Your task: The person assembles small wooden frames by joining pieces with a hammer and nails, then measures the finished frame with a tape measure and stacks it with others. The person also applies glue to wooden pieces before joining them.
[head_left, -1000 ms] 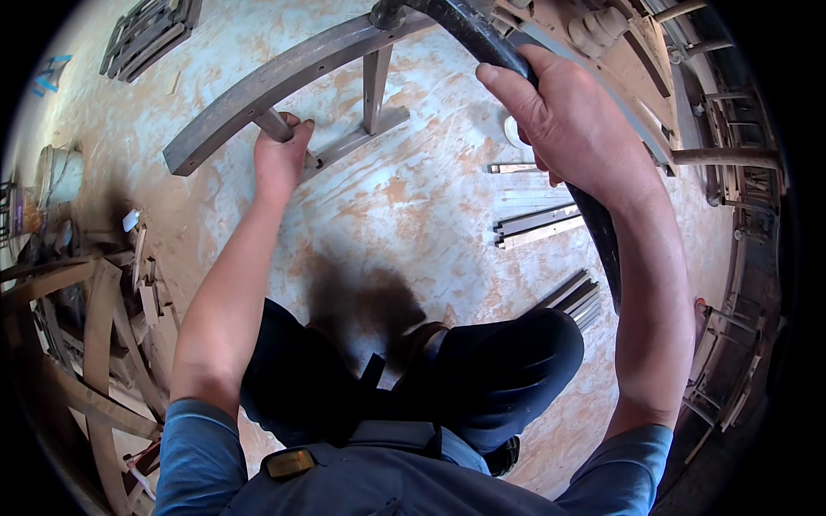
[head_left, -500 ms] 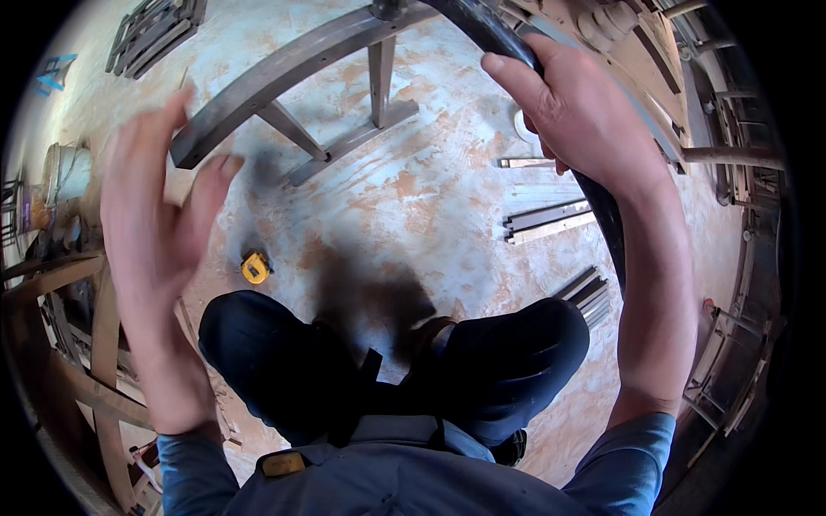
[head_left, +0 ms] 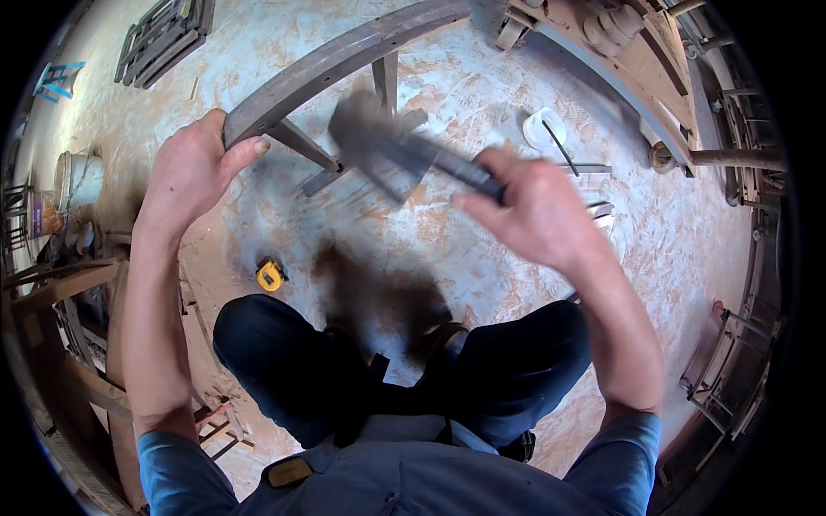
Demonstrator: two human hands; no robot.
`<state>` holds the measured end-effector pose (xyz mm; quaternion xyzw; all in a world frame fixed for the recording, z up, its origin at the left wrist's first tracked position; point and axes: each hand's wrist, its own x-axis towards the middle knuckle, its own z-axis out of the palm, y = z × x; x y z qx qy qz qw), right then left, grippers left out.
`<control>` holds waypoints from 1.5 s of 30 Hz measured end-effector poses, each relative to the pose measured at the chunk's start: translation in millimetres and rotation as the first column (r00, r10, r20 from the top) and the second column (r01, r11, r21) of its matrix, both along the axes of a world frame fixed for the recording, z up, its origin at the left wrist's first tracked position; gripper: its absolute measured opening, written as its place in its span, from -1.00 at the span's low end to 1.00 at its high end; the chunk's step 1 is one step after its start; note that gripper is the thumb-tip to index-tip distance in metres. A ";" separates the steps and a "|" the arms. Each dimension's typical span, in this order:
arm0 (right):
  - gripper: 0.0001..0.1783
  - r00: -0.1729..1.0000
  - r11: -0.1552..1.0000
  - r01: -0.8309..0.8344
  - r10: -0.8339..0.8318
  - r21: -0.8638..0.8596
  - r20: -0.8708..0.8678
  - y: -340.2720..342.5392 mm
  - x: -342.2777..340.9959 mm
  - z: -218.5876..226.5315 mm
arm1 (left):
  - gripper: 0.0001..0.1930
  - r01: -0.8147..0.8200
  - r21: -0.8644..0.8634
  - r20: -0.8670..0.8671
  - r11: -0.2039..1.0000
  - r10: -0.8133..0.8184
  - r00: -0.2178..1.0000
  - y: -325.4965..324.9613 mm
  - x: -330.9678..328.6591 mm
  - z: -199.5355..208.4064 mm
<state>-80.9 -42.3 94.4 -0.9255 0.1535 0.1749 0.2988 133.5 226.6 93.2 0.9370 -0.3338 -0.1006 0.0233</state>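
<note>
My left hand (head_left: 196, 163) is wrapped around the near left end of a dark wooden frame (head_left: 324, 69), its thumb over the end. The frame has a long curved rail, short crosspieces and a lower bar (head_left: 323, 182). My right hand (head_left: 535, 206) grips the black handle of a hammer (head_left: 447, 166). The hammer's head is smeared by motion and hangs over the frame's lower part, partly hiding it; I cannot tell whether it touches the wood. A yellow tape measure (head_left: 271, 275) lies on the floor in front of my left knee.
At the far right stands a wooden workbench (head_left: 602, 69), with a white tub (head_left: 544, 129) on the floor before it. Dark slats (head_left: 163, 41) lie stacked at the far left. A bucket (head_left: 79, 178) and timber framing (head_left: 103, 335) stand at the left, and a folding rack (head_left: 718, 365) at the right.
My left hand has come down and closed on the end of the frame. The hammer in my right hand has swung down and left, from upright to over the frame.
</note>
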 end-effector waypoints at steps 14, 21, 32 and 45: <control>-0.62 0.987 0.980 -0.015 0.046 0.198 -0.151 150.8 64.6 -249.0 | -0.44 -0.094 -0.063 -0.071 0.994 0.089 0.993 -10.0 -4.0 -1.3; -0.71 0.946 0.925 0.259 -0.185 0.277 -0.268 159.2 79.1 -269.5 | -0.45 -0.104 -0.102 -0.083 0.989 0.096 0.992 -1.6 0.1 -9.0; -0.73 0.994 0.993 0.087 -0.081 0.081 -0.074 151.4 70.4 -296.1 | -0.47 -0.149 -0.145 -0.159 0.978 0.126 0.979 -0.1 4.7 -11.4; -0.71 0.999 0.999 0.038 -0.038 -0.004 -0.029 144.3 61.7 -307.1 | -0.47 -0.098 -0.146 -0.079 0.985 0.087 0.993 -1.5 -2.1 -11.8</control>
